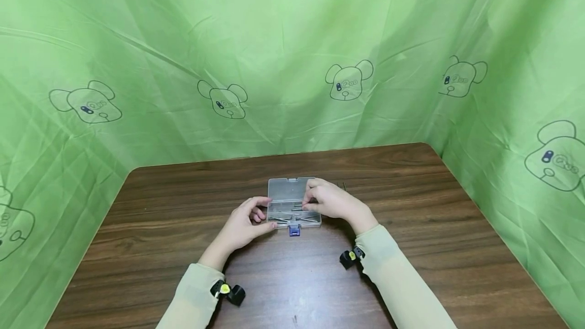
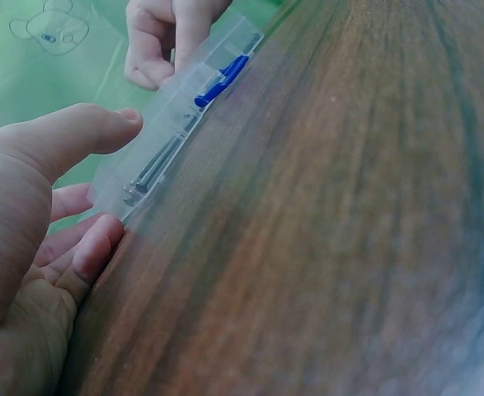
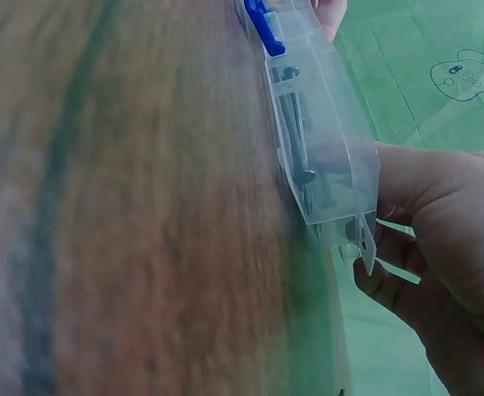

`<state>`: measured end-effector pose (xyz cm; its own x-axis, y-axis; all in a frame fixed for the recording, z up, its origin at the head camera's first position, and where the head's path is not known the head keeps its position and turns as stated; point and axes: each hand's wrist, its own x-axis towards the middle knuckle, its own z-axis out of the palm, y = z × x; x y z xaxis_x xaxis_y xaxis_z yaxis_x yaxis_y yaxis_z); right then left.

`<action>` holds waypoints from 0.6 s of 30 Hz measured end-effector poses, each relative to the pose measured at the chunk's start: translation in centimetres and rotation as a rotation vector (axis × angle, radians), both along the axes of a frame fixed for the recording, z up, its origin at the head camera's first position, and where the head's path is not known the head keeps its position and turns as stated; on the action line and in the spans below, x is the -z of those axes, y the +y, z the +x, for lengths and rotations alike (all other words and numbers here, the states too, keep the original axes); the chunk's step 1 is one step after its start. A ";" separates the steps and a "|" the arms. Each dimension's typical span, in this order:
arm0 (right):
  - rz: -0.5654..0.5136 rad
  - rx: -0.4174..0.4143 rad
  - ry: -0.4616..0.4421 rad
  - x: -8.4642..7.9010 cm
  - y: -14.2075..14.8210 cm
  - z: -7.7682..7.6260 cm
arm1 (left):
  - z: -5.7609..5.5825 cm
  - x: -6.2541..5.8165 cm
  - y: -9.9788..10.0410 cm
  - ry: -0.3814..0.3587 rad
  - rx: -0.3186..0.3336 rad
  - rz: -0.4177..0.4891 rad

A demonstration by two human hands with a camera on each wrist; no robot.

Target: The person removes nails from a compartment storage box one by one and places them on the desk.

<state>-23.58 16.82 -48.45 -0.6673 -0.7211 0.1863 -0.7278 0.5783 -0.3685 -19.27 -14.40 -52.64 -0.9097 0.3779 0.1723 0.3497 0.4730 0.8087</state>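
A clear plastic compartment box lies on the table, its lid folded back and a blue latch at the front. Thin metal nails lie in its front compartments, round heads showing in the right wrist view. My left hand holds the box's left end, thumb at the front corner and forefinger near the hinge. My right hand reaches over the right side, thumb and forefinger pinching at a nail in the back row. Its fingertips are partly hidden by the box walls in the right wrist view.
The box sits on a dark wood-grain table, towards its far edge. Small dark thin pieces lie just beyond the right hand. Green cloth printed with bear heads hangs behind the table and along both sides.
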 end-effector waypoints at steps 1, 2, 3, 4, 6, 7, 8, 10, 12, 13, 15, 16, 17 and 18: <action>-0.002 0.003 -0.010 0.0 0.1 0.0 | 0.0 0.0 0.0 0.000 0.000 -0.001; -0.008 0.008 -0.023 -0.1 0.2 0.0 | 0.0 0.0 0.1 0.000 0.001 -0.002; -0.018 0.011 -0.035 -0.1 0.2 0.0 | 0.0 0.0 0.1 0.001 0.000 -0.002; -0.031 0.014 -0.051 -0.1 0.3 0.0 | 0.0 0.0 0.1 0.002 -0.001 -0.003; -0.057 0.020 -0.077 -0.2 0.5 -0.1 | 0.0 0.0 0.2 0.003 -0.003 -0.003; -0.070 0.027 -0.093 -0.2 0.6 -0.1 | 0.0 0.0 0.2 0.004 -0.004 -0.003; -0.086 0.029 -0.106 -0.2 0.6 -0.1 | 0.1 0.0 0.2 0.005 -0.004 -0.001; -0.113 0.035 -0.130 -0.3 0.7 -0.1 | 0.1 0.0 0.2 0.004 -0.006 0.002; -0.131 0.044 -0.149 -0.4 0.7 -0.2 | 0.1 0.1 0.2 0.003 -0.007 0.004; -0.137 0.047 -0.153 -0.4 0.7 -0.1 | 0.1 0.1 0.2 0.002 -0.007 0.006; -0.148 0.050 -0.157 -0.5 0.7 -0.1 | 0.1 0.1 0.3 0.005 -0.006 0.011; -0.150 0.050 -0.156 -0.6 0.7 -0.1 | 0.2 0.2 0.3 0.007 -0.006 0.010; -0.152 0.052 -0.157 -0.6 0.7 0.0 | 0.2 0.2 0.3 0.008 -0.006 0.012; -0.156 0.053 -0.157 -0.7 0.7 0.0 | 0.2 0.2 0.3 0.010 -0.005 0.013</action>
<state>-23.55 17.55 -47.78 -0.7327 -0.6552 0.1840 -0.6251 0.5410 -0.5626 -19.07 -14.10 -52.79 -0.9098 0.3707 0.1867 0.3556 0.4643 0.8112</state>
